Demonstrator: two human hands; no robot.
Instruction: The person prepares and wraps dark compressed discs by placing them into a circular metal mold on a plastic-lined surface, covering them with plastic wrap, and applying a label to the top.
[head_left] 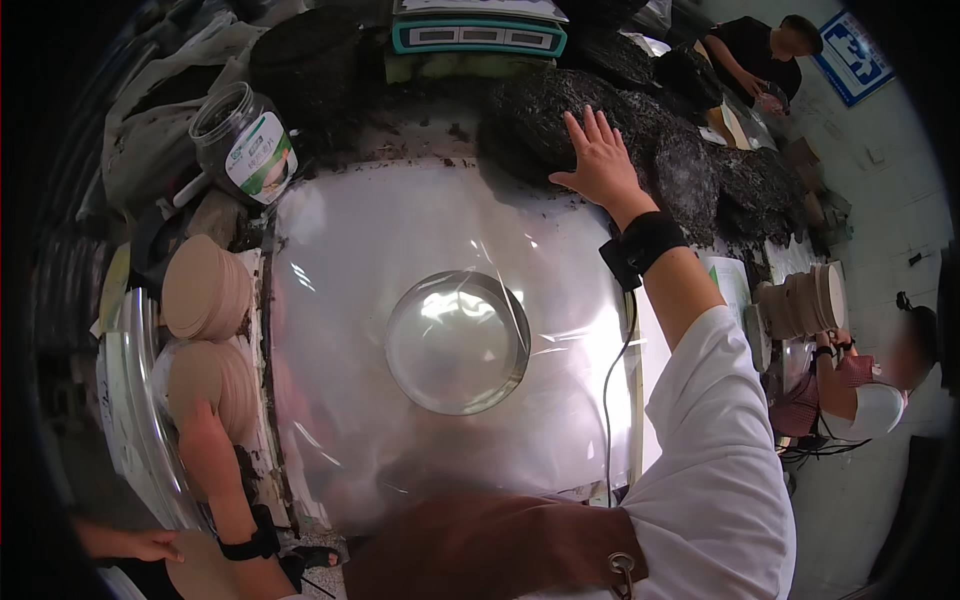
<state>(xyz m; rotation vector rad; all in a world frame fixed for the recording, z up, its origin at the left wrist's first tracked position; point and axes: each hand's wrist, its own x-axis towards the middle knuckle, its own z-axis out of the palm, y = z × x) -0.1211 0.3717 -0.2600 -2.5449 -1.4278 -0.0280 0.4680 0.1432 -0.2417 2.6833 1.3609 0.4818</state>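
Observation:
My right hand [600, 160] is stretched out with its fingers spread, over or touching a pile of dark, fibrous round cakes [530, 125] at the far right of the table. Low on the left, my left hand [205, 435] reaches to the nearer stack of round tan cardboard discs [232, 385]; its fingers are blurred against the discs. Between my arms lies a shiny metal ring [522, 335] on clear plastic sheeting [340, 240]. Whether a layer of plastic also covers the ring, I cannot tell.
A second stack of tan discs [205, 288] stands beyond the first. An uncapped clear jar [240, 140] leans at the back left. A teal-edged device [480, 38] sits at the back. A cable [610, 400] hangs from my right wrist strap. Other people work at right and lower left.

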